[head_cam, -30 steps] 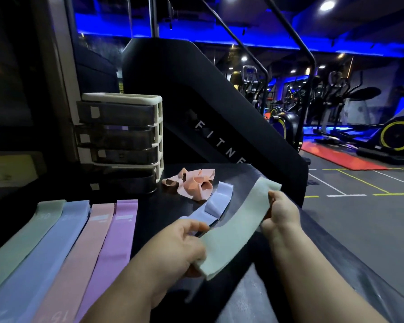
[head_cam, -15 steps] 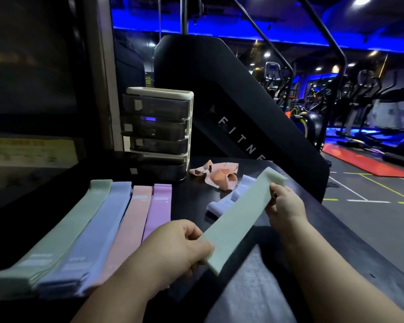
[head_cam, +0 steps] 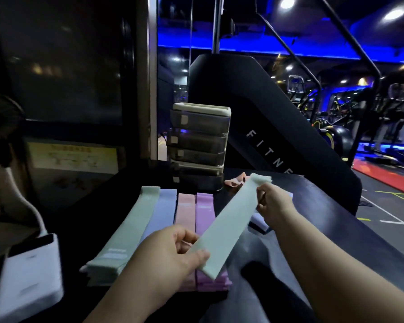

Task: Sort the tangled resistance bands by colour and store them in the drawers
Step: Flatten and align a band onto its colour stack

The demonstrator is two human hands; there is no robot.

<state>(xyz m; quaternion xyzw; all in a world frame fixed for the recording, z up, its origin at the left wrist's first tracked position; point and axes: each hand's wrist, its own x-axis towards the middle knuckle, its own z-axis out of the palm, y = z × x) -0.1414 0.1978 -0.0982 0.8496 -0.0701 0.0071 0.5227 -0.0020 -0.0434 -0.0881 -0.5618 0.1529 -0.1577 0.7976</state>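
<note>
Two hands hold one mint-green band [head_cam: 229, 222] flat in the air above the near edge of the counter [head_cam: 313, 217]. The left hand [head_cam: 173, 250] pinches its near end, and the right hand [head_cam: 273, 203] pinches its long edge close to the far end. The band looks light, soft and limp, so I think gripping both ends keeps it flat. Behind lie four sorted stacks [head_cam: 163, 213], then the drawer unit [head_cam: 201, 145] at the far edge.
</note>
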